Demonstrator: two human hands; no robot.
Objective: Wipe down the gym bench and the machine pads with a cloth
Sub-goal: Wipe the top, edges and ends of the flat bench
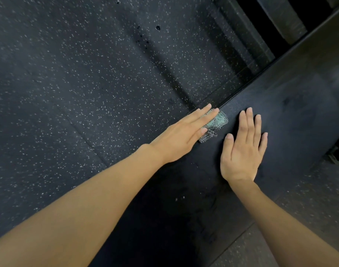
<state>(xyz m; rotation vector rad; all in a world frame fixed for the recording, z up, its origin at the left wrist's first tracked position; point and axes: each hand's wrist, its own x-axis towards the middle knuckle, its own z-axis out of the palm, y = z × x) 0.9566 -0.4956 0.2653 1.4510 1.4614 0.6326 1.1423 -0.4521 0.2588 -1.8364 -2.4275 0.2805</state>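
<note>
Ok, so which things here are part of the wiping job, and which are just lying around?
Part of the job: cloth; bench; left hand, pressing flat on the cloth; right hand, flat on the bench.
Just around: speckled floor; dark equipment at top right, too dim to identify.

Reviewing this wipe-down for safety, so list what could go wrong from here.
1. The cloth lies at the bench edge under the flat fingers of the left hand, ungripped; an outward stroke could push it onto the floor.
2. It is bunched small, so strokes may leave strips unwiped.
3. The right hand lies bare on the bench and may smudge it.
</note>
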